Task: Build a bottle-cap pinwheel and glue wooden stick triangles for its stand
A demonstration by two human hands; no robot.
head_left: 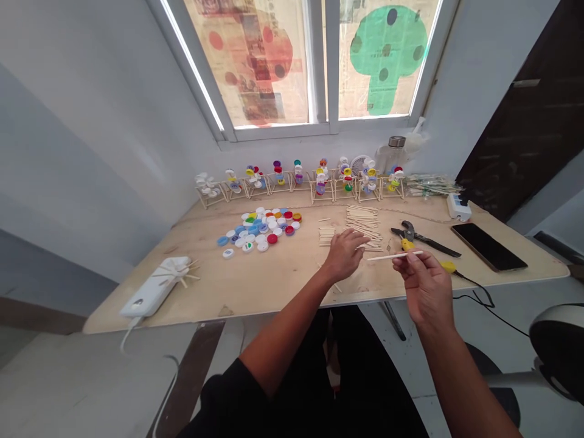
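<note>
Head view: right hand (429, 286), right of centre, pinches one pale stick (384, 257) between thumb and fingertips, grip closed on it. Stick is thin, straight, plain wood-coloured, lying almost level, left end jutting free toward the middle of the frame; part of it is covered by the fingers. Left hand (343, 254), centre, palm down, fingers half bent over the lower edge of a stick pile (362, 218); palm and fingertip undersides hidden, can't tell if it has hold of anything. Shorter sticks (326, 235) lie in a neat stack just left of the pile. Yellow tool (407, 244) with black cord is partly blocked by right hand, exact type hard to make out. Dark-handled cutters (429, 238) beside it. Round plastic caps (262, 228), glossy, mixed colours, mostly white and blue, heaped left of centre. Stick frames (278, 180) carrying caps line the table's back edge, too small for joint detail. Tabletop (274, 283) light, wood-grained. Black fan-like object (559, 344) cut off at right edge.
</note>
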